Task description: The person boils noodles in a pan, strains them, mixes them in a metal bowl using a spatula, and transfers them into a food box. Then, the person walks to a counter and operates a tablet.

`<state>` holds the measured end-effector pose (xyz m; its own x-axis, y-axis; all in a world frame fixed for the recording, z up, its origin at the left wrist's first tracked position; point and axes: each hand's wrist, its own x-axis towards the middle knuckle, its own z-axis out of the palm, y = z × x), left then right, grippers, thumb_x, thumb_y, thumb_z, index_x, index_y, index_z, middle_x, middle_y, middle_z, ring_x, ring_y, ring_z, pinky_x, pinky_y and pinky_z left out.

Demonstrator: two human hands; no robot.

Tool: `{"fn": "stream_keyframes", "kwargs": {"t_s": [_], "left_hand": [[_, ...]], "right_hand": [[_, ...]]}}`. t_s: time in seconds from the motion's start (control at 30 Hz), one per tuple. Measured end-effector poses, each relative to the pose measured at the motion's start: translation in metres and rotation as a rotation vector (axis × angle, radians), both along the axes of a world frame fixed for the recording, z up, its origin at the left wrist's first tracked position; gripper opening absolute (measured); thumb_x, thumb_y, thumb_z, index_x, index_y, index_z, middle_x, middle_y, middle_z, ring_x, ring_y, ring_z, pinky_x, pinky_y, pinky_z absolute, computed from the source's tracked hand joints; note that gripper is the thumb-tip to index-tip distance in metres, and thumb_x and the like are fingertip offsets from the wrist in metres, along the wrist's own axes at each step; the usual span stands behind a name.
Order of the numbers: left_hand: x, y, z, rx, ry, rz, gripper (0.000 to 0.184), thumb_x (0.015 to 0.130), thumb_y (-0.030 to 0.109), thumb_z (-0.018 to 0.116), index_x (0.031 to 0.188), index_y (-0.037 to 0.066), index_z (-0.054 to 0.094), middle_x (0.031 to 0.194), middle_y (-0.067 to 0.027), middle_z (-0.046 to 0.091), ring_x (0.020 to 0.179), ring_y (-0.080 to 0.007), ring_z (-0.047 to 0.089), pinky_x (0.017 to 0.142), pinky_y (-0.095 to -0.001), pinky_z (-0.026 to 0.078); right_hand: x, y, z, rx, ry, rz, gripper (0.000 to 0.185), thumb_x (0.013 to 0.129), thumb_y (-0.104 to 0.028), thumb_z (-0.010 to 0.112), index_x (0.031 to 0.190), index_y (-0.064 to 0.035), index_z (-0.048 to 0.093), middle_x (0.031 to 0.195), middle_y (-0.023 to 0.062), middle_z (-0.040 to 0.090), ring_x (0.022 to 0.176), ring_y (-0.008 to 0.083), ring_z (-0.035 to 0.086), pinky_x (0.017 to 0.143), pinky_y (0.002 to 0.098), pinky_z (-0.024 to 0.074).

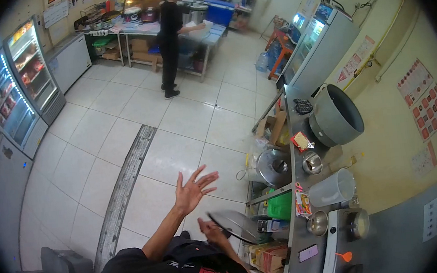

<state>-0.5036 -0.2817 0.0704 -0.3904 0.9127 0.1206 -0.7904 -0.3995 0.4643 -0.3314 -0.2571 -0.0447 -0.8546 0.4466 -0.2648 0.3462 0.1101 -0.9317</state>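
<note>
My left hand is raised over the tiled floor in the middle of the view, fingers spread, with nothing in it. Lower and closer to my body, my right hand is closed on a see-through pot lid with a dark rim. The lid is tilted on edge beside the counter, and the exact grip on it is partly hidden. To the right of the lid, on the steel counter, are a metal bowl, a phone and a pot on a white stove.
A large grey pot, a translucent tub and an orange funnel-like utensil are on the counter. Lit fridges line the left wall. A person stands at a far table. A grey bin sits lower left.
</note>
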Motion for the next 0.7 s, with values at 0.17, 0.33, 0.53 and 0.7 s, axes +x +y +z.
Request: {"fn": "stream_keyframes", "kwargs": {"t_s": [0.17, 0.33, 0.53, 0.7], "left_hand": [[0.024, 0.026, -0.009, 0.012, -0.103, -0.233, 0.081, 0.083, 0.068, 0.01, 0.139, 0.011, 0.023, 0.136, -0.0223, 0.033, 0.127, -0.0345, 0.032, 0.102, -0.0466, 0.029], [0.03, 0.029, -0.01, 0.028, -0.179, -0.286, 0.079, 0.084, 0.067, 0.012, 0.139, 0.012, 0.023, 0.137, -0.0225, 0.031, 0.127, -0.0349, 0.032, 0.102, -0.048, 0.029], [0.02, 0.018, -0.018, -0.013, -0.203, -0.199, 0.078, 0.084, 0.067, 0.014, 0.138, 0.011, 0.025, 0.137, -0.0231, 0.031, 0.127, -0.0351, 0.032, 0.101, -0.0484, 0.029], [0.01, 0.006, -0.014, 0.016, -0.185, -0.056, 0.077, 0.084, 0.067, 0.016, 0.138, 0.013, 0.025, 0.138, -0.0234, 0.028, 0.128, -0.0351, 0.028, 0.102, -0.0511, 0.025]], "right_hand": [[0.059, 0.006, -0.034, 0.037, -0.062, -0.183, 0.044, 0.093, -0.028, 0.046, 0.056, -0.0044, 0.042, 0.052, -0.0003, 0.042, 0.048, 0.0101, 0.039, 0.051, 0.03, 0.0371], [0.103, 0.089, 0.065, -0.005, 0.362, -0.653, 0.047, 0.094, -0.024, 0.042, 0.051, -0.0053, 0.041, 0.047, 0.0009, 0.04, 0.045, 0.0093, 0.035, 0.043, 0.026, 0.0288], [0.079, 0.113, 0.12, 0.147, 0.835, -0.602, 0.045, 0.097, -0.028, 0.034, 0.056, -0.0102, 0.036, 0.05, -0.0024, 0.03, 0.045, 0.0106, 0.027, 0.044, 0.0274, 0.0231], [0.04, 0.047, -0.019, 0.352, 0.276, 0.094, 0.042, 0.09, -0.034, 0.045, 0.077, 0.0032, 0.06, 0.052, 0.0082, 0.037, 0.049, 0.0154, 0.035, 0.047, 0.0349, 0.0331]]}}
